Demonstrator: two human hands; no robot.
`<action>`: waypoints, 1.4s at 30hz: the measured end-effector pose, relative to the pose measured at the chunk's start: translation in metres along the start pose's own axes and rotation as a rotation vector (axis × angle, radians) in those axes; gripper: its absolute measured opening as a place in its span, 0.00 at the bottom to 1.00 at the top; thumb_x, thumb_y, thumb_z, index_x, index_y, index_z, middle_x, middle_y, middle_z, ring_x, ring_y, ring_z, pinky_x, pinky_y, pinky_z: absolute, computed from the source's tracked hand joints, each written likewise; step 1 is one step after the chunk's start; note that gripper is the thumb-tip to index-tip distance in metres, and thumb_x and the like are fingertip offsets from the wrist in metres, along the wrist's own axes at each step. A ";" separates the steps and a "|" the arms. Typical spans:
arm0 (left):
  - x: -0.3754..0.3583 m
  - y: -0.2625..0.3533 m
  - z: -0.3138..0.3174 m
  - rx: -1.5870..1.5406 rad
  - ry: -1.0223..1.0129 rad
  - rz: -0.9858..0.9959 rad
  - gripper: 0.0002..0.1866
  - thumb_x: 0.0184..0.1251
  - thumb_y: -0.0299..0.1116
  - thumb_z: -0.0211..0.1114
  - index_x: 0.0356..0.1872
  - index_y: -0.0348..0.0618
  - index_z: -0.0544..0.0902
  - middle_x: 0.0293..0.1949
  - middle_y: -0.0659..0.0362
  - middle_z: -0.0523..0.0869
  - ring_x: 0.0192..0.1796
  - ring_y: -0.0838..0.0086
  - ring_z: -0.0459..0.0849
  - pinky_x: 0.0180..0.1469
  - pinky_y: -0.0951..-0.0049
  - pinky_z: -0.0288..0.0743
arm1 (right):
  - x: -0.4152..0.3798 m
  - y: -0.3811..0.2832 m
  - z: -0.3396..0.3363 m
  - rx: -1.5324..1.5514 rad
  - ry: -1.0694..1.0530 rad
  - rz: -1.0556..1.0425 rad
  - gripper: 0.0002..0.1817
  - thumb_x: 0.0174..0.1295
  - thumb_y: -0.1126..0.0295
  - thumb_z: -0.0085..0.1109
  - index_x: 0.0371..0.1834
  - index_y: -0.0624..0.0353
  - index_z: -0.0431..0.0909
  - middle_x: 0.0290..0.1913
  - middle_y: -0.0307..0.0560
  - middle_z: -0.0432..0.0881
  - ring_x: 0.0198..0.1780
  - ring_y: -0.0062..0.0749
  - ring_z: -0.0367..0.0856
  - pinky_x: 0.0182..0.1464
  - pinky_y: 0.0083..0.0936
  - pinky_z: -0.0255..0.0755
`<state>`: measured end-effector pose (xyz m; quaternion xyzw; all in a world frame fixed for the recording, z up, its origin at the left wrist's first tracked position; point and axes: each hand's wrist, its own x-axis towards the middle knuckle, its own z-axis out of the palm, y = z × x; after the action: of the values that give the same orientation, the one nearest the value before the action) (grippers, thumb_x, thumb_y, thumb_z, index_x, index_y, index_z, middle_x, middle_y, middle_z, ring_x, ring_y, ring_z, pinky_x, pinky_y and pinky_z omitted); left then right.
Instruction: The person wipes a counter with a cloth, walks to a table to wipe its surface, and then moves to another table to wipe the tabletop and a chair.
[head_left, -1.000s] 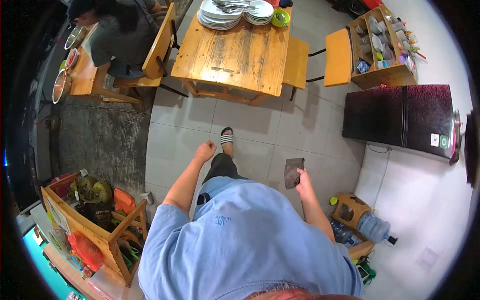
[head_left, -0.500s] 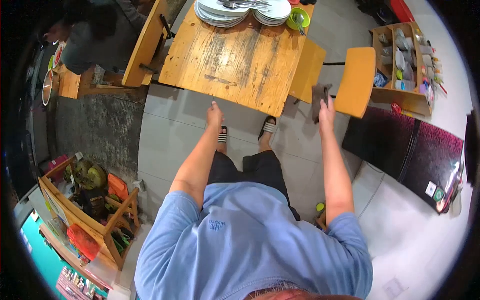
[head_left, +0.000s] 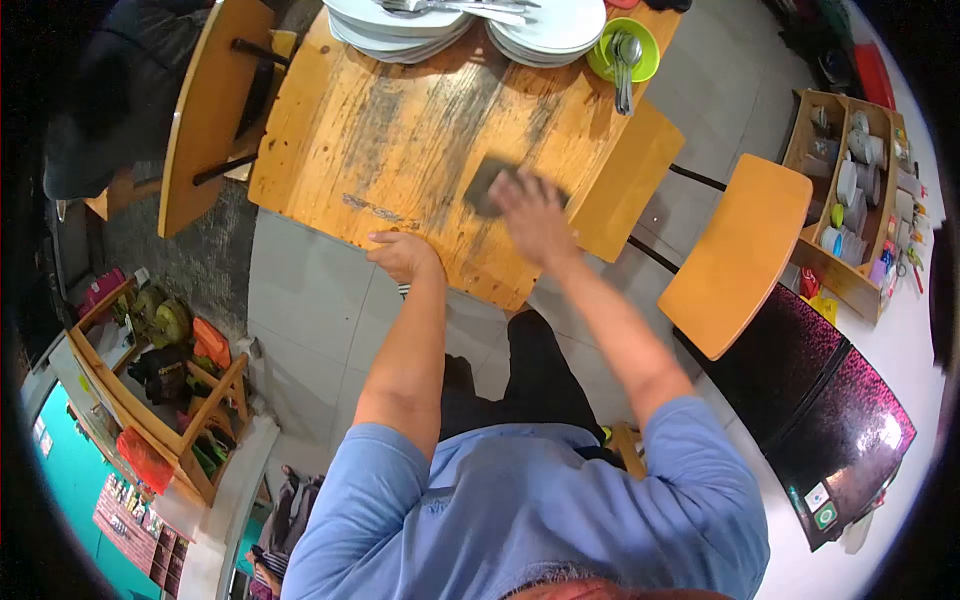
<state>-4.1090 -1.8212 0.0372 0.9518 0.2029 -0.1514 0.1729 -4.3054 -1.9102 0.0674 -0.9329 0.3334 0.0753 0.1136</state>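
A dark grey-brown cloth [head_left: 484, 186] lies against the top of a worn wooden table [head_left: 400, 150], right of its middle. My right hand [head_left: 537, 218] presses on it and holds it, fingers over the cloth and slightly smeared by motion. At the near edge of the table, my left hand [head_left: 408, 257] is closed on the rim; its fingertips are partly hidden. Beyond both hands stand two stacks of white plates, a left stack [head_left: 390, 42] with cutlery on top and a right stack [head_left: 548, 35]. Beside them a lime-green bowl [head_left: 650, 62] holds several spoons [head_left: 625, 70].
An orange-yellow chair [head_left: 740, 255] stands to the right, another wooden chair [head_left: 205, 120] to the left. A person in dark clothing [head_left: 115, 100] is at the far left. Farther right are a wooden shelf [head_left: 840, 185] of small items and a dark glossy fridge [head_left: 840, 420].
The cloth has gone from the air at the right onto the tabletop with my right hand. My left hand has come to the table's near edge. The table now appears closer.
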 end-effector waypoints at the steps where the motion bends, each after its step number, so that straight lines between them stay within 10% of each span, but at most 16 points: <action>1: -0.002 -0.003 0.000 0.013 0.007 -0.011 0.37 0.81 0.60 0.32 0.54 0.31 0.73 0.46 0.34 0.86 0.49 0.35 0.85 0.51 0.37 0.77 | 0.011 0.024 -0.005 0.001 0.053 0.049 0.30 0.74 0.61 0.46 0.80 0.48 0.63 0.82 0.39 0.60 0.84 0.46 0.49 0.83 0.56 0.40; 7: -0.001 0.000 0.009 0.065 0.112 0.035 0.32 0.82 0.57 0.36 0.47 0.33 0.73 0.40 0.36 0.85 0.46 0.36 0.85 0.46 0.37 0.77 | 0.108 0.040 -0.005 0.122 0.448 0.500 0.28 0.74 0.63 0.46 0.77 0.52 0.66 0.80 0.46 0.63 0.84 0.53 0.49 0.81 0.56 0.44; 14: -0.006 0.006 0.008 0.061 0.120 0.023 0.31 0.82 0.57 0.36 0.47 0.35 0.72 0.39 0.36 0.85 0.45 0.35 0.85 0.46 0.37 0.76 | 0.087 -0.022 0.002 0.275 0.180 -0.258 0.27 0.70 0.70 0.48 0.73 0.54 0.70 0.79 0.47 0.66 0.81 0.48 0.57 0.79 0.53 0.51; 16: -0.006 0.005 0.005 0.073 0.127 0.017 0.30 0.82 0.57 0.37 0.47 0.35 0.72 0.38 0.36 0.85 0.44 0.35 0.85 0.46 0.37 0.76 | 0.090 0.025 -0.035 0.460 -0.093 0.081 0.27 0.70 0.71 0.47 0.74 0.54 0.70 0.79 0.47 0.65 0.81 0.48 0.57 0.80 0.51 0.51; 20: -0.007 0.009 0.003 0.052 0.155 -0.004 0.30 0.81 0.58 0.39 0.44 0.36 0.71 0.38 0.36 0.85 0.42 0.36 0.84 0.45 0.36 0.75 | 0.083 0.107 -0.014 0.116 0.461 0.376 0.25 0.74 0.68 0.44 0.73 0.62 0.69 0.79 0.54 0.64 0.81 0.57 0.55 0.80 0.53 0.49; 28: 0.009 0.001 0.006 0.058 0.099 -0.014 0.29 0.80 0.58 0.43 0.45 0.36 0.72 0.36 0.37 0.85 0.42 0.37 0.84 0.45 0.38 0.75 | 0.107 0.006 -0.017 0.015 0.158 -0.120 0.26 0.74 0.67 0.49 0.74 0.62 0.68 0.79 0.53 0.64 0.82 0.56 0.52 0.81 0.54 0.44; 32: 0.014 -0.003 0.007 0.001 0.102 -0.013 0.29 0.80 0.56 0.46 0.50 0.34 0.73 0.40 0.37 0.86 0.43 0.37 0.84 0.45 0.41 0.76 | 0.147 -0.026 -0.010 0.153 0.352 0.190 0.28 0.73 0.68 0.50 0.76 0.59 0.66 0.81 0.55 0.61 0.82 0.57 0.53 0.81 0.55 0.44; 42: 0.013 -0.002 0.014 -0.058 0.117 0.027 0.33 0.80 0.55 0.48 0.66 0.30 0.71 0.43 0.34 0.87 0.44 0.37 0.85 0.44 0.44 0.78 | 0.314 -0.168 -0.009 0.134 0.308 -0.247 0.31 0.68 0.72 0.43 0.76 0.66 0.64 0.78 0.58 0.64 0.82 0.51 0.55 0.84 0.46 0.41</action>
<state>-4.1014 -1.8201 0.0195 0.9563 0.2043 -0.0872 0.1904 -3.9572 -1.9763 0.0352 -0.9575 0.2344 -0.1049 0.1313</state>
